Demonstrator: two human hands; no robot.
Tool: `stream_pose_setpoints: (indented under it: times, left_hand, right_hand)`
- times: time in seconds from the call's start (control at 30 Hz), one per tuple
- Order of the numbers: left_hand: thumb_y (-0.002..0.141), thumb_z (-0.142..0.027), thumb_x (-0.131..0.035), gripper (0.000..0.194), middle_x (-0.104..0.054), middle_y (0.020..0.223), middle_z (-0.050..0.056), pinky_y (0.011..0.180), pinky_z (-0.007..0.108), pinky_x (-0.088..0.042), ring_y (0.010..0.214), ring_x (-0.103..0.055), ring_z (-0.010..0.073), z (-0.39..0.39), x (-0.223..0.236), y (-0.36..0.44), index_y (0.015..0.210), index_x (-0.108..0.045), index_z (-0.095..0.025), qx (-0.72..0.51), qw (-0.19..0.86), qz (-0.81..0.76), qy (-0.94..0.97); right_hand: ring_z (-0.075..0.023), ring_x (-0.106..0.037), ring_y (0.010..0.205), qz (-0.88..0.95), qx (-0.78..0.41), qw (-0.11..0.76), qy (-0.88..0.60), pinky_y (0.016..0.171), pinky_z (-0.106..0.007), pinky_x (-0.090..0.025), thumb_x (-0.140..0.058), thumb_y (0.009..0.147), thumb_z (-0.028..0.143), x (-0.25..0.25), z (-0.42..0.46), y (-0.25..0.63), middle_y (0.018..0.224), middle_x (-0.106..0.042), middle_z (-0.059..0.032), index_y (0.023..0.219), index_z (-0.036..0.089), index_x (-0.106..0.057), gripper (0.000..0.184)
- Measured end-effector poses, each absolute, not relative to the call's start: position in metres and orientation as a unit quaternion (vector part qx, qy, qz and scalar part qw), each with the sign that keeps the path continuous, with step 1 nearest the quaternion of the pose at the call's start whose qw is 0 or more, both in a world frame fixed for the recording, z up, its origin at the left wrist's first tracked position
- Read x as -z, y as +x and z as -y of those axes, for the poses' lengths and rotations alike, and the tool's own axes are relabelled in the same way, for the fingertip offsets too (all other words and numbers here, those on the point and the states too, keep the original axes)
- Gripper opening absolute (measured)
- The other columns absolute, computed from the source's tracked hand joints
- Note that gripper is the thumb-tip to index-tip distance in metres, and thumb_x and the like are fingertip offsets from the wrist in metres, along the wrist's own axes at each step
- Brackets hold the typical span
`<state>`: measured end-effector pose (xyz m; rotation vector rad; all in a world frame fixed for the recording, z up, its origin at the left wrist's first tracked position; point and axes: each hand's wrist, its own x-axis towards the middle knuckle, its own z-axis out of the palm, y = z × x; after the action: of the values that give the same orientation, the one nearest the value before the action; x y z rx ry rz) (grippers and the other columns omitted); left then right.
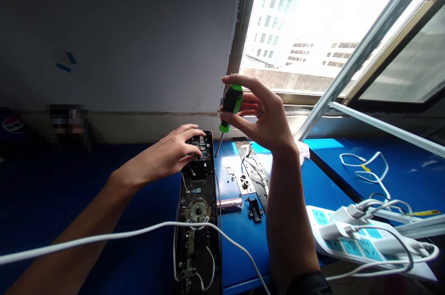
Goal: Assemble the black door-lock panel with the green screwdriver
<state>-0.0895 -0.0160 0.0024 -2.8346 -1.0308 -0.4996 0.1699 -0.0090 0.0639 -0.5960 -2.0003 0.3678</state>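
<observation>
My right hand (264,116) grips a black-and-green screwdriver (232,102) by its handle, with the index finger raised over its end. The shaft slants down beside the upper right edge of a long black device housing (205,248), and its tip looks apart from it. Over the housing's far end lies my left hand (174,149), thumb and fingers apart at a green circuit board (203,149), partly covering it. Inside the housing are a round metal part (198,212), a latch-like mechanism (188,269) and thin white wires.
Right of the housing lie a perforated dark plate (262,169), a small metal plate (246,184), a black bracket (255,209), a shiny cylinder (231,204) and tiny screws. A white cable (139,234) crosses the foreground. A power strip (354,244) and metal frame (368,123) stand right.
</observation>
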Motion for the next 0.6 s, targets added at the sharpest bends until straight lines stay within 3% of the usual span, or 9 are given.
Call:
stream_pose_setpoints:
  times: [0.23, 0.6]
  left_hand:
    - [0.091, -0.011, -0.067, 0.022, -0.055, 0.150, 0.011, 0.115, 0.059, -0.047, 0.150, -0.037, 0.0374, 0.015, -0.004, -0.093, 0.102, -0.081, -0.025, 0.163, 0.018, 0.330, -0.929]
    - [0.095, -0.013, -0.064, 0.019, -0.059, 0.145, 0.013, 0.115, 0.055, -0.049, 0.149, -0.041, 0.0346, 0.020, -0.006, -0.084, 0.101, -0.080, -0.022, 0.200, 0.022, 0.305, -0.931]
  right_hand:
    - [-0.0181, -0.074, 0.095, 0.825, -0.156, 0.498, -0.216, 0.085, -0.034, -0.066, -0.073, 0.091, 0.027, -0.064, 0.009, 0.170, 0.109, -0.074, -0.0013, 0.140, 0.025, -0.057, 0.052]
    - [-0.0191, -0.074, 0.099, 0.824, -0.149, 0.487, -0.251, 0.088, -0.035, -0.066, -0.071, 0.092, 0.031, -0.065, 0.010, 0.170, 0.110, -0.074, 0.0000, 0.142, 0.029, -0.055, 0.053]
